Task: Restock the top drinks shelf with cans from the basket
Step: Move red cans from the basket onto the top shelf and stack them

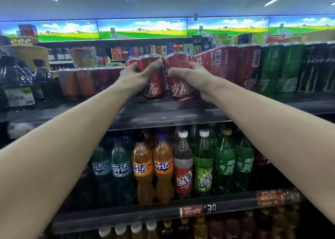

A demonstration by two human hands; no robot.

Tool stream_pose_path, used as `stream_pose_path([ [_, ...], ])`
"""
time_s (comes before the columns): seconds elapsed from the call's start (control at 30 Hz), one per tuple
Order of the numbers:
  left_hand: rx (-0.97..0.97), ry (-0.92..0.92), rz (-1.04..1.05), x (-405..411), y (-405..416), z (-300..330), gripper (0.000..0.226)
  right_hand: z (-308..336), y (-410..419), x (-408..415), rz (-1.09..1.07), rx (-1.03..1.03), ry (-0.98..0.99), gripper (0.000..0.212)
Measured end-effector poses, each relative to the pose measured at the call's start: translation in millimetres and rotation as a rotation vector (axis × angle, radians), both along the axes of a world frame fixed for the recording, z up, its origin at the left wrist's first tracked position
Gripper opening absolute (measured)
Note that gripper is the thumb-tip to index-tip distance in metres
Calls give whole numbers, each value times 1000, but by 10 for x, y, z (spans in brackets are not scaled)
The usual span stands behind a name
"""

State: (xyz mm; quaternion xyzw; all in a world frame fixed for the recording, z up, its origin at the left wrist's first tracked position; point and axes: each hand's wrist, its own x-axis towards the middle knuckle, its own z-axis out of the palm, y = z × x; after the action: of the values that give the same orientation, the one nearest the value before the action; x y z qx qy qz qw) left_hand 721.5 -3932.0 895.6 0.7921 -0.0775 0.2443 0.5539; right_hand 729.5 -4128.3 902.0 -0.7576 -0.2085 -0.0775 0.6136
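Both my arms reach up to the top drinks shelf point(163, 111). My left hand point(135, 77) grips a red cola can point(154, 82) that stands upright near the shelf's front edge. My right hand point(194, 77) grips a second red cola can point(178, 79), which leans left so its top nearly meets the first can's top. More red cans point(228, 64) stand in rows just right of my right hand. The basket is out of view.
Orange cans point(76, 82) and dark bottles point(20, 86) fill the top shelf's left part; green cans point(281, 70) and black cans point(319, 68) stand at the right. The shelf below holds plastic soda bottles point(163, 168). A price strip point(197, 210) runs along the lower shelf edge.
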Motion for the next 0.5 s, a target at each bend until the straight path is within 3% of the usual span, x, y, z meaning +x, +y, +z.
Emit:
stream_pose_path([
  [0.33,109,26,-9,151,63,-51,87,-29,-77,63,49,-95,37,40],
  [0.5,157,18,-53,177,53,-89,79,-67,-119,95,40,-119,0,54],
])
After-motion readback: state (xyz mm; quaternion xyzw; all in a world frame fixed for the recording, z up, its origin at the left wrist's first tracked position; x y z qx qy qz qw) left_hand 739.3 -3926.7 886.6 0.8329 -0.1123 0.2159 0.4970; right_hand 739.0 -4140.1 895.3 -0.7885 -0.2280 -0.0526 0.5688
